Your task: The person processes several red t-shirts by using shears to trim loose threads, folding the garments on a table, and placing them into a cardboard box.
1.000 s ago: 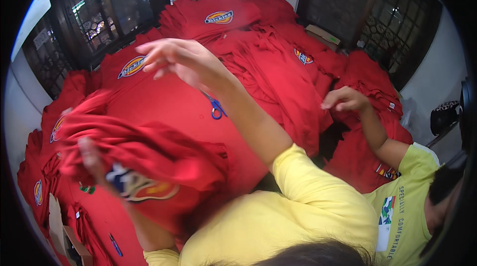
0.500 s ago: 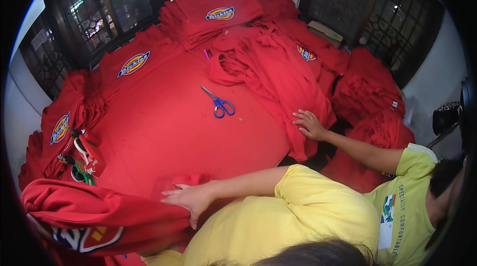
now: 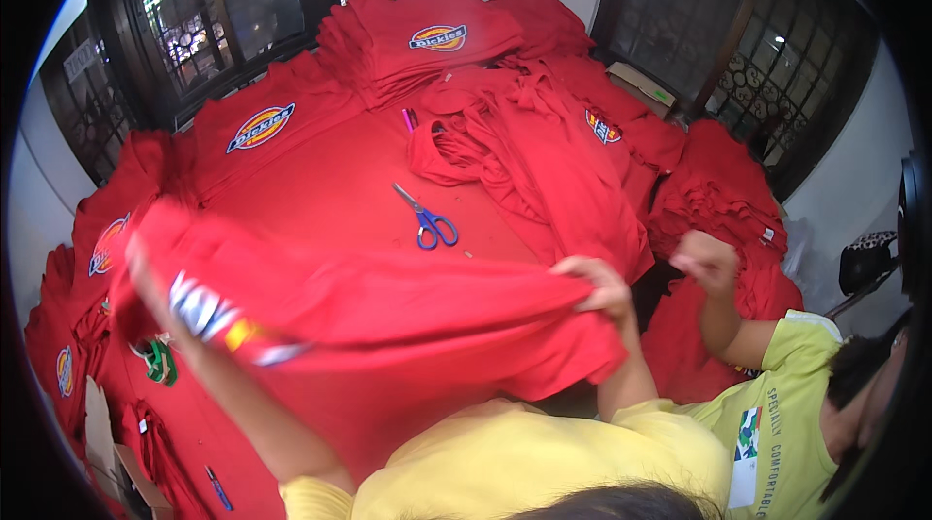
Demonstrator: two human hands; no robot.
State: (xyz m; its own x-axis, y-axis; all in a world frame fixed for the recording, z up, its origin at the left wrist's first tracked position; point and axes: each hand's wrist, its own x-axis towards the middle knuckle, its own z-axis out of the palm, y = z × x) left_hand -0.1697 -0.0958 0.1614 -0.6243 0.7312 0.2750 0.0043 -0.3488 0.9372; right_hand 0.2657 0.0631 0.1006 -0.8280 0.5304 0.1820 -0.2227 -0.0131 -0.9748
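Note:
A red sweatshirt-like garment [image 3: 417, 316] with a printed badge is stretched across in front of me, blurred by motion. My left hand [image 3: 141, 263], also smeared, grips its far left end with the arm raised. At the other end, my right hand [image 3: 604, 289] has its fingers closed over the cloth edge. Beyond the garment, blue-handled scissors [image 3: 427, 219] lie on the red cloth surface [image 3: 320, 190], touched by neither hand.
Stacked red garments [image 3: 417, 39] line the back and sides. A co-worker's hand [image 3: 707, 263] is raised at right. Green-handled snips [image 3: 160, 362], a blue pen [image 3: 218, 489] and an open cardboard box [image 3: 102, 433] are at left; pink pens [image 3: 409, 120] lie farther back.
The garment has been lifted from the lower left and spread rightward. My right hand went from lying on it to gripping its right end. The co-worker's hand left the cloth and rose.

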